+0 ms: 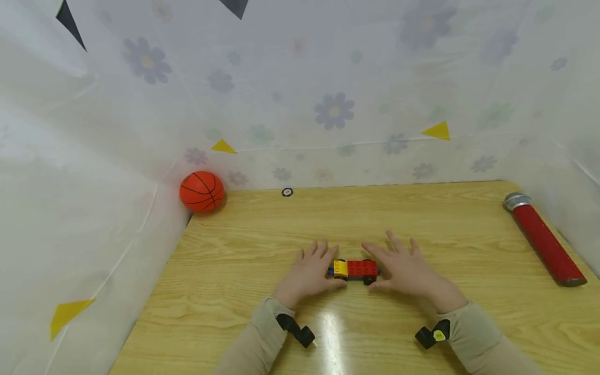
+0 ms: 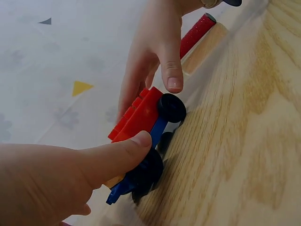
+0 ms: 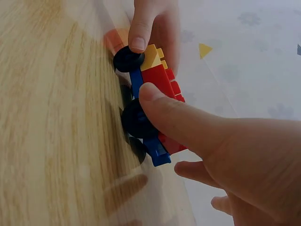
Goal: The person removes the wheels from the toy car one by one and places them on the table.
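Observation:
A small toy car (image 1: 361, 269) built of bricks stands upright on the wooden table between the two hands. It has a red studded body, a yellow front block, a blue base and black wheels. My left hand (image 1: 311, 273) lies at the yellow end, its fingers extended and its thumb close beside a wheel (image 2: 149, 168). At the red end is my right hand (image 1: 405, 268), fingers spread, with the thumb by the rear wheel (image 3: 137, 120). Whether either thumb touches the car, I cannot tell. Neither hand's fingers are curled round it.
An orange basketball (image 1: 202, 191) sits at the table's back left corner. A small round black-and-white disc (image 1: 287, 192) lies by the back edge. Along the right edge rests a red microphone (image 1: 546, 239) with a silver head. Flower-patterned white sheeting (image 1: 300, 104) encloses the back and sides.

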A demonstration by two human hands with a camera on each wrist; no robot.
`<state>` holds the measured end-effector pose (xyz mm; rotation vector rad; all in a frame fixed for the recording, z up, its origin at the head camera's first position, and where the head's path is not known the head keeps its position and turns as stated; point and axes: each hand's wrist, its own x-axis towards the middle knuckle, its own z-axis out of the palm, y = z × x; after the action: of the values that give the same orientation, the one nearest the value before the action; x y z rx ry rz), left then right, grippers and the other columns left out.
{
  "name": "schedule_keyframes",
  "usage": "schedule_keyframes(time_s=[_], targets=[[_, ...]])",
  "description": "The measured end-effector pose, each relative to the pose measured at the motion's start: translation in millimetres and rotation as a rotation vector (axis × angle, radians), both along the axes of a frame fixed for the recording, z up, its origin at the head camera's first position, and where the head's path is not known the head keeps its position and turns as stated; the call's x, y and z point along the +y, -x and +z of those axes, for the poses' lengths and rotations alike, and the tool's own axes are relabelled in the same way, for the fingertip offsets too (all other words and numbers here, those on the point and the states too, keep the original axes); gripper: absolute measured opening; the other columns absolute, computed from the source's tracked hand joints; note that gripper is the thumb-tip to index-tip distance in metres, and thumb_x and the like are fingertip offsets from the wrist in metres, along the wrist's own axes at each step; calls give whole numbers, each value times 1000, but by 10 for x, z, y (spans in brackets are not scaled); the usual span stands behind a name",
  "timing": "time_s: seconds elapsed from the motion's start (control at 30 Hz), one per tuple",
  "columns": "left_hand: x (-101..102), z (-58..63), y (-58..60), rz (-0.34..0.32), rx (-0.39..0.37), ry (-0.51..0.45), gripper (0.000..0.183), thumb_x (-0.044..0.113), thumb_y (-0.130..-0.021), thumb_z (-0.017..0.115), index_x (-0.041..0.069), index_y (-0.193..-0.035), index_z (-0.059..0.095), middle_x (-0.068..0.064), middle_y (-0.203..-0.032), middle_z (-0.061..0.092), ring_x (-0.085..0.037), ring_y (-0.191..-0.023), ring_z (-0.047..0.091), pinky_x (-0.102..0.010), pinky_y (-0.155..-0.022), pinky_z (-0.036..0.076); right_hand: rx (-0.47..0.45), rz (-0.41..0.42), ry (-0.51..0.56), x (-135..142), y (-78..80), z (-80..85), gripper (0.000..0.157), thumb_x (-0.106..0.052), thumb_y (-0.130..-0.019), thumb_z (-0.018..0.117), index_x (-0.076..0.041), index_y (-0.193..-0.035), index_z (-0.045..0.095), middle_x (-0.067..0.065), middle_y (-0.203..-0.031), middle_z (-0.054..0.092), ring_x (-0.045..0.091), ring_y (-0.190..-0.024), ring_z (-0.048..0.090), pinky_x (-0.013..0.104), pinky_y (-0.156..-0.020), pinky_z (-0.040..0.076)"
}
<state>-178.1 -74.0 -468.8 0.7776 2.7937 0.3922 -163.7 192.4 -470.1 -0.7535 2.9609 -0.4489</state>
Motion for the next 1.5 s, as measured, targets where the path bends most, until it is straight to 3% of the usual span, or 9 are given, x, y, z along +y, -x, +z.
schedule_keyframes(time_s=[0.43,0.6,0.8,0.87,1.03,1.17,1.27,1.5], targets=[[19,-14,13,-43,60,25,66,61,-89,62,23,-141,52,-8,-157,39,-36,-147,32,-63,-114,30,25,46,22,10,-19,-24,67,-50,-81,76,-24,-140,58,-1,-136,63,49,-148,16,82,-105,10],[7,-26,40,-49,42,-45,64,56,-89,66,21,-141,52,-8,-153,45,-36,-145,36,-62,-114,31,19,46,55,13,-13,-21,66,-49,-82,75,-24,-140,57,2,-136,63,48,-148,18,80,-107,11],[-11,-55,129,-35,12,-214,61,49,-91,68,20,-142,50,0,-139,59,-22,-128,55,-43,-108,45,85,30,66,21,38,43,63,-47,-84,73,-22,-139,57,9,-131,66,49,-145,26,79,-106,19],[-15,-26,144,-16,-28,-291,61,47,-91,68,20,-143,50,3,-137,60,-17,-123,57,-38,-104,48,109,27,75,32,55,85,62,-45,-85,74,-21,-139,58,11,-131,66,49,-144,28,79,-106,21],[-31,112,145,56,-160,-457,64,45,-91,68,24,-147,45,1,-145,54,-21,-133,51,-44,-109,45,115,22,126,51,89,196,62,-39,-84,76,-21,-140,57,13,-137,61,49,-144,27,78,-106,21],[-42,195,152,73,-198,-559,63,40,-93,68,25,-149,43,-3,-143,56,-26,-133,53,-48,-109,44,139,24,165,46,87,295,63,-34,-84,78,-22,-142,55,12,-138,61,49,-144,27,78,-107,20],[-42,227,162,62,-215,-664,62,32,-94,69,26,-149,42,-5,-142,56,-26,-130,55,-46,-109,46,164,28,196,37,75,378,64,-29,-84,79,-20,-143,54,11,-137,62,49,-144,28,78,-107,21],[-13,305,168,69,-356,-959,66,15,-96,66,32,-153,36,-13,-141,54,-29,-125,59,-37,-100,53,247,18,273,-15,59,529,67,-23,-80,83,-16,-141,55,16,-135,62,49,-140,35,75,-106,27]])
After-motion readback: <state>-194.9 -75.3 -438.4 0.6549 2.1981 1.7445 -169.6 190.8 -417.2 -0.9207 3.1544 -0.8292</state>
